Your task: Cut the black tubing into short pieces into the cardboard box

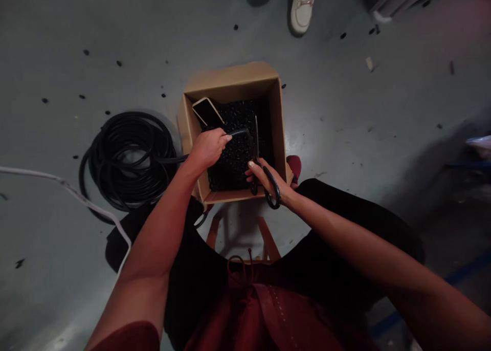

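Note:
My left hand [209,147] is closed around a black ribbed tube [240,132], whose free end points right over an open cardboard box [232,80]. From behind that hand the tube runs left to a large black coil [128,161] on the floor. In my right hand [268,179] is a pair of scissors [257,138] with black handles, blades pointing away from me beside the tube's end. Many small black pieces [238,159] fill the box's bottom. A phone [207,111] with a pale edge leans in the box's far left corner.
Small black bits [118,63] are scattered over the grey floor. A white cable [57,178] crosses at the left. Another person's pale shoe [302,11] is beyond the box. Wooden legs [268,238] show between my knees.

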Tool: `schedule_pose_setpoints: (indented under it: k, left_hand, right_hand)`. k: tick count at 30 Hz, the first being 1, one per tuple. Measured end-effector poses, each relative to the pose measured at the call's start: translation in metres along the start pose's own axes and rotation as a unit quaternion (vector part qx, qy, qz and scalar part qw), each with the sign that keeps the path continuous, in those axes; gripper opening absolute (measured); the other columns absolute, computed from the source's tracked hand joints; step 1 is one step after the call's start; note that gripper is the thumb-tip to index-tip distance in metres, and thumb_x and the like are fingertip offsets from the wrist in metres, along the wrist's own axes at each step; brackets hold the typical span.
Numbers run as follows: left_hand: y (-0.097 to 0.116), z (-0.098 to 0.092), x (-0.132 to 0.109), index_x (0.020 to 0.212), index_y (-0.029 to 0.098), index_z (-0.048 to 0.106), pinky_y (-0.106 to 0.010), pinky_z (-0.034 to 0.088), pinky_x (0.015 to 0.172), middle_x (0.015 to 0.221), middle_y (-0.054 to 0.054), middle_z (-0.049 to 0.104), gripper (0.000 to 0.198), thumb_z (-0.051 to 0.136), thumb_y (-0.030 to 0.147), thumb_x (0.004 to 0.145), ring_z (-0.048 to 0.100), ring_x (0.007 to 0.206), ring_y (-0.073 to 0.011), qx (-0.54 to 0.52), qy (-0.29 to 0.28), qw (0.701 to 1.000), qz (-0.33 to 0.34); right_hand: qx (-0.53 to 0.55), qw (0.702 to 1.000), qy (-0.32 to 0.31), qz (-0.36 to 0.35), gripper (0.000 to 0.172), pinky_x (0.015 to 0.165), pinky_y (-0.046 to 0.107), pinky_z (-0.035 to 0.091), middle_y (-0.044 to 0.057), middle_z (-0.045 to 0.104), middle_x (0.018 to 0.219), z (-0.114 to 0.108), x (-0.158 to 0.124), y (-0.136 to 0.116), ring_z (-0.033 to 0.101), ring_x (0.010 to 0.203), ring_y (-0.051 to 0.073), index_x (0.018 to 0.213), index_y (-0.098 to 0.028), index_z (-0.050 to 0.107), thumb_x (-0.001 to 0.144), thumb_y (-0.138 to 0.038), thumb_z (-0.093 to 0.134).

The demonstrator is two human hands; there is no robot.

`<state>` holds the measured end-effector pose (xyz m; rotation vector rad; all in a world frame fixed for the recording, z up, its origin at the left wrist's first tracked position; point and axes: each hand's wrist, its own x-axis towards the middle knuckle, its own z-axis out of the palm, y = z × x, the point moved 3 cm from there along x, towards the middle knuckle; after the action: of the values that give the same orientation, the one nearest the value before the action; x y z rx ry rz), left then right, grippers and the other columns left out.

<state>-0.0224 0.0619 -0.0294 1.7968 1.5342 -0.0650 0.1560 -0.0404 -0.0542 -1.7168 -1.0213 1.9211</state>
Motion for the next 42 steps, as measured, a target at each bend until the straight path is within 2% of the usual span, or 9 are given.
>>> schedule_pose_setpoints:
  k: [5, 24, 36, 42]
  left_hand:
    - [0.002, 0.0, 0.0, 0.089, 0.015, 0.067, -0.031, 0.044, 0.077, 0.087, -0.011, 0.07, 0.034, 0.04, 0.034, 0.093, 0.06, 0.082, -0.0198, -0.014, 0.003, 1.0, 0.011]
    - [0.011, 0.011, -0.003, 0.087, 0.015, 0.066, -0.032, 0.044, 0.075, 0.087, -0.009, 0.069, 0.036, 0.037, 0.036, 0.094, 0.06, 0.081, -0.0205, 0.029, -0.012, 0.999, 0.03]
    - [0.011, 0.013, -0.003, 0.087, 0.015, 0.066, -0.032, 0.044, 0.075, 0.086, -0.009, 0.069, 0.035, 0.039, 0.035, 0.094, 0.061, 0.082, -0.0205, 0.027, -0.019, 0.999, 0.033]
    - [0.009, 0.014, -0.002, 0.084, 0.017, 0.065, -0.03, 0.041, 0.072, 0.082, -0.009, 0.068, 0.034, 0.039, 0.036, 0.094, 0.06, 0.081, -0.0199, 0.012, -0.027, 0.999, 0.045]
  right_hand:
    - [-0.018, 1.0, -0.021, -0.004, 0.037, 0.079, 0.034, 0.055, 0.006, 0.065, 0.101, 0.003, -0.002, -0.002, 0.066, 0.086, 0.018, 0.109, -0.022, 0.053, 0.092, -0.054, 0.052]
    - [-0.012, 1.0, -0.011, -0.01, 0.039, 0.081, 0.034, 0.054, 0.006, 0.065, 0.101, 0.0, 0.0, -0.007, 0.066, 0.086, 0.018, 0.106, -0.021, 0.054, 0.092, -0.057, 0.05]
    - [0.006, 1.0, -0.009, -0.012, 0.039, 0.078, 0.032, 0.053, 0.006, 0.066, 0.098, -0.001, 0.003, -0.004, 0.066, 0.083, 0.017, 0.104, -0.021, 0.055, 0.092, -0.058, 0.051]
    - [0.011, 1.0, -0.008, -0.009, 0.038, 0.071, 0.029, 0.053, 0.004, 0.064, 0.092, -0.003, 0.006, -0.002, 0.064, 0.077, 0.015, 0.098, -0.021, 0.054, 0.091, -0.059, 0.052]
